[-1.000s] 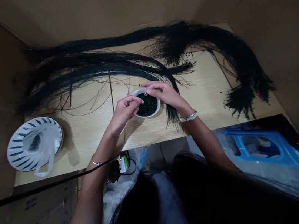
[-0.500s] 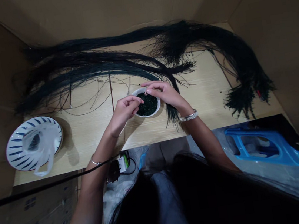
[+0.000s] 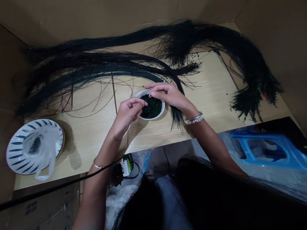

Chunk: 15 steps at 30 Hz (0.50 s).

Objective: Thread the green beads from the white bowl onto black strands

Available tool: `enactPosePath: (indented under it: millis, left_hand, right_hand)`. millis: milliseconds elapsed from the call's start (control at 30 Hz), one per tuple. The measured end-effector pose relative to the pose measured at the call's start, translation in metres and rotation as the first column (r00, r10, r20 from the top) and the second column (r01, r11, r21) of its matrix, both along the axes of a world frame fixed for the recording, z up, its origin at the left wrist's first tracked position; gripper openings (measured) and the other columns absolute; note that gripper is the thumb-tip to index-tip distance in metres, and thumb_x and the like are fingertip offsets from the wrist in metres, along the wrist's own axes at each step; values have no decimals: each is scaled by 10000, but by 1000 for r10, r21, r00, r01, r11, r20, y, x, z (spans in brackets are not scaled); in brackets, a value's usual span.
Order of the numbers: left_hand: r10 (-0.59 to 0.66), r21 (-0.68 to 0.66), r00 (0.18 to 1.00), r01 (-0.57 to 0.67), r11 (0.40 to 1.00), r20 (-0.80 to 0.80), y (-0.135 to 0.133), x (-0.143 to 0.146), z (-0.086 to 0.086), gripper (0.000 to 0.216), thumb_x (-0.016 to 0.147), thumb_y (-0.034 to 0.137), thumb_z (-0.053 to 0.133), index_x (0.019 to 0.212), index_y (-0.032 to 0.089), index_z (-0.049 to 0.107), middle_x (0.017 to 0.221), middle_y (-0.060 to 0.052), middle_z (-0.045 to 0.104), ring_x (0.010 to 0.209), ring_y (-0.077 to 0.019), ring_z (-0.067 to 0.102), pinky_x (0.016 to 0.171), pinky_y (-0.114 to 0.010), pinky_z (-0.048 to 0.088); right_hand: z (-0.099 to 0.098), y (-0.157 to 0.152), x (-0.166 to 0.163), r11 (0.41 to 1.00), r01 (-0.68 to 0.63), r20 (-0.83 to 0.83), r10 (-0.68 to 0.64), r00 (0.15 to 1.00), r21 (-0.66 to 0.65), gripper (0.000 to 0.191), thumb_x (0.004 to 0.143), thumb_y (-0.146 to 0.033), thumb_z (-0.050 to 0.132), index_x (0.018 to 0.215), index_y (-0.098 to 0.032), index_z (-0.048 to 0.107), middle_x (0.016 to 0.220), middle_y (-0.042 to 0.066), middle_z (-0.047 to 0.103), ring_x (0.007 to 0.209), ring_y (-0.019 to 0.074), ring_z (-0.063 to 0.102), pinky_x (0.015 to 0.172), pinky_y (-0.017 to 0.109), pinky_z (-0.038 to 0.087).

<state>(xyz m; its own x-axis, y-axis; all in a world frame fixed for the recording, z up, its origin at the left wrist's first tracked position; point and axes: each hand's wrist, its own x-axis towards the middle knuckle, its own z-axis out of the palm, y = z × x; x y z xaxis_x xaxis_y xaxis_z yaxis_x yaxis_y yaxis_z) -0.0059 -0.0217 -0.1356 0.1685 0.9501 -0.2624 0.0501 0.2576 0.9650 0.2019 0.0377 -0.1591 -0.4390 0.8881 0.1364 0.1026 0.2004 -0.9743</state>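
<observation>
A small white bowl (image 3: 162, 110) of tiny dark beads sits in the middle of the wooden table (image 3: 93, 139). My left hand (image 3: 127, 115) hovers at the bowl's left rim, thumb and fingertips pinched together on something too small to make out. My right hand (image 3: 169, 96) reaches over the bowl's far rim, fingers curled and pinched, with a bunch of black strands (image 3: 176, 117) running beneath it toward the table's front edge. Long bundles of black strands (image 3: 91, 68) spread across the back of the table.
A blue-striped plate (image 3: 17, 150) holding a clear plastic bag (image 3: 42, 151) lies at the left. More black strands (image 3: 251, 73) hang off the right side. A blue plastic stool (image 3: 280, 150) stands below right. Cardboard walls (image 3: 125, 4) surround the table. A black cable (image 3: 51, 188) crosses near my left wrist.
Hardly anything differs; both hands keep their pinched poses over the bowl, with only slight finger movement.
</observation>
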Motion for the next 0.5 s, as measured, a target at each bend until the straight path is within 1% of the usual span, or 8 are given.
enactPosePath:
  millis: [167,300,500]
  left_hand:
    - [-2,-7,1000,2,1000,9,1,0,0,228,799,361,701,872,145,700,524,53,424,445,-58,275,455,-234,128]
    - [6,-10,1000,-6,1000,7,1,0,0,217,793,347,701,871,145,700,527,54,424,448,-58,279,456,-232,128]
    - [1,-5,1000,-1,1000,12,0,0,0,205,819,344,691,869,145,702,524,53,420,445,-56,270,459,-234,120]
  right_hand:
    - [-1,0,0,1000,0,-3,0,1000,4,373,841,-623,758,869,-253,795,1283,54,747,1266,253,656,1188,463,421]
    - [-2,1,0,1000,2,-2,-2,1000,3,386,844,-625,752,867,-242,794,1283,62,746,1263,257,658,1175,454,432]
    - [-1,0,0,1000,-3,-8,3,1000,-8,368,840,-616,761,873,-252,796,1274,58,749,1269,247,653,1182,445,425]
